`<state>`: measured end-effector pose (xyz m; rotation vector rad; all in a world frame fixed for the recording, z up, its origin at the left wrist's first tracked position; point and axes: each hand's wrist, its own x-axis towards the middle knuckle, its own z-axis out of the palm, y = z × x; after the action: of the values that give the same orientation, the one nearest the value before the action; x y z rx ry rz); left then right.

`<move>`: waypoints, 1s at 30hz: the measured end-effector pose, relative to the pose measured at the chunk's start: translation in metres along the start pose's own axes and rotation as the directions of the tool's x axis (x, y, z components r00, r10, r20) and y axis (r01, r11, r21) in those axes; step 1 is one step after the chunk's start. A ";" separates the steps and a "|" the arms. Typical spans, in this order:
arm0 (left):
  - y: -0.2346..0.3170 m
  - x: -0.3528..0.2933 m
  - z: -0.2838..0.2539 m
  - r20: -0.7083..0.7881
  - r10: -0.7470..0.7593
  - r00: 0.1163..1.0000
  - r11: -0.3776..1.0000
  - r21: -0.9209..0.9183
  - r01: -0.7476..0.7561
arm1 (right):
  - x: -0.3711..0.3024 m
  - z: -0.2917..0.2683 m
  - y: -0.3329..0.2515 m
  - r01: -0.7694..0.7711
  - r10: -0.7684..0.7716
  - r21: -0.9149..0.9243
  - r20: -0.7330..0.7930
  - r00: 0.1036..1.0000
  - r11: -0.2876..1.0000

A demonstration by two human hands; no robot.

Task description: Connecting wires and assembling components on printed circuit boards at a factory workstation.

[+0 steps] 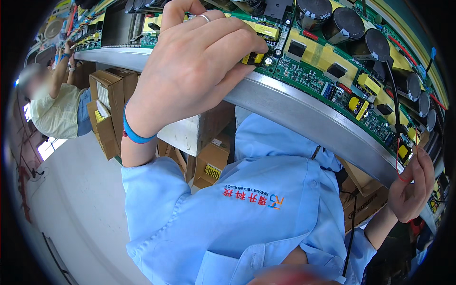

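A long green circuit board (304,71) lies along the bench edge, crowded with parts. My left hand (194,61), with a ring and a blue wristband, arches over it. Its thumb and a finger close in beside a small yellow-and-black transformer (255,58); what they grip, if anything, is hidden. Toward the right end, my right hand (412,187) has its fingers pinched together on a thin red wire (398,154). That wire rises to a black cable (395,90) hanging over the board.
A metal rail (304,111) runs along the board's near side. Large black capacitors (344,23) stand in a row behind. Cardboard boxes (107,111) and a white box (192,133) sit below the bench. Another person (54,99) works at the far left.
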<state>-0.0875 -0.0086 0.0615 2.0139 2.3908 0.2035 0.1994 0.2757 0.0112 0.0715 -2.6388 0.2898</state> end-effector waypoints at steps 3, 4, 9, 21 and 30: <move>-0.002 0.006 -0.001 0.001 0.050 0.999 0.998 -0.028 -0.050 | 0.001 -0.004 -0.006 -0.049 0.049 0.008 -0.005 0.999 0.999; 0.000 0.004 -0.003 0.042 0.013 0.999 1.000 0.003 -0.013 | 0.003 -0.007 -0.006 -0.065 0.065 0.029 -0.001 0.998 0.997; 0.007 0.000 0.003 0.067 -0.082 0.994 0.996 0.038 0.079 | 0.026 0.009 -0.015 -0.133 0.149 0.186 -0.076 0.986 0.974; 0.011 -0.004 0.012 0.062 -0.198 0.978 0.980 0.033 0.196 | 0.021 0.015 0.000 -0.303 0.335 0.202 -0.148 0.931 0.931; 0.012 -0.008 0.015 0.072 -0.208 0.975 0.978 0.030 0.207 | 0.021 0.023 0.001 -0.337 0.385 0.264 -0.158 0.909 0.904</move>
<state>-0.0733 -0.0130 0.0470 1.7286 2.5429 0.0972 0.1700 0.2722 0.0012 -0.3620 -2.3848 0.6932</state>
